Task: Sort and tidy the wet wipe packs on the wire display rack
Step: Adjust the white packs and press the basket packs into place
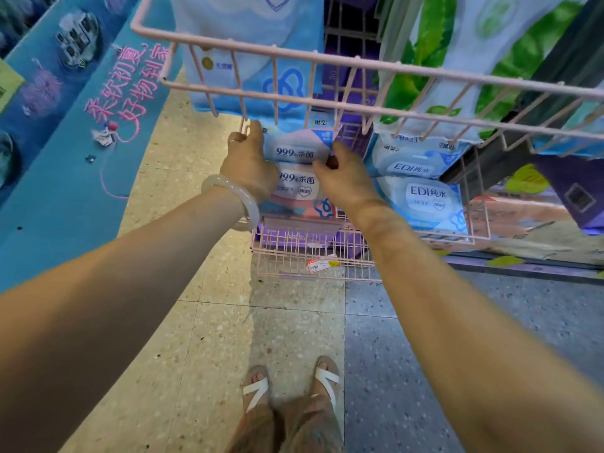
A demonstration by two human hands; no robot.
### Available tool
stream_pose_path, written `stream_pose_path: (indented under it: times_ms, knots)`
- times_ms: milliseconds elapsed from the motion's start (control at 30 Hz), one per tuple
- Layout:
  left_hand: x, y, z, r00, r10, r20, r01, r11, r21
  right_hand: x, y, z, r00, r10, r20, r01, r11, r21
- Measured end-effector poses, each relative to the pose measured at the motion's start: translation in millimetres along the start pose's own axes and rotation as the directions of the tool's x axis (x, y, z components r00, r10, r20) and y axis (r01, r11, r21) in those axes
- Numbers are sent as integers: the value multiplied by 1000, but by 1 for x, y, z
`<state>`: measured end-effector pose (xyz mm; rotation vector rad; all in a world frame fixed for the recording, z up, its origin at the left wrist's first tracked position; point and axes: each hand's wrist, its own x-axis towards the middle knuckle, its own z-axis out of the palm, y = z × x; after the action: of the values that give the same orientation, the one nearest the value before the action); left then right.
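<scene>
Pink wire rack (313, 253), lower shelf on the left: top wipe pack (295, 148) of a stack, gripped at both ends, left hand (250, 161) and right hand (343, 178) curled round its edges. Mid-straightening, apparently. Next: squaring it onto the pack below (299, 188). Blue packs (421, 197) stacked to the right.

Head camera looks steeply down, apparently close.

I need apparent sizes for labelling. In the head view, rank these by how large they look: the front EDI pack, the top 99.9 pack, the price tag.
1. front EDI pack, though it shows unobstructed
2. top 99.9 pack, its edges covered by both hands
3. price tag, clearly smallest
</scene>
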<state>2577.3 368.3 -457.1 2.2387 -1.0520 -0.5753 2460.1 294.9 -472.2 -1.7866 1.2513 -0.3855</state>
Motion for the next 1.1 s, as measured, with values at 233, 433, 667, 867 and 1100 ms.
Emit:
stream_pose_path:
  times_ms: [233,433,667,867,1100]
  knots:
    - [-22,14,-4,995,33,-90,-33,999,1,-25,-5,-18,1000,-12,-2,12,991,-136]
    - [-76,45,28,942,335,19,-332,939,-85,-89,46,-75,902,-20,-432,-2,999,-51]
    - [-68,100,93,897,106,428,-144,988,57,-74,85,-113,940,202,-275,-288,902,-322]
    - [-68,94,102,950,106,293,-108,994,-10,-71,87,-108,942,186,-281,-255,938,-234]
    - [-42,95,92,987,82,139,-74,995,-64,-55,82,-144,959,84,-272,-155,955,-254]
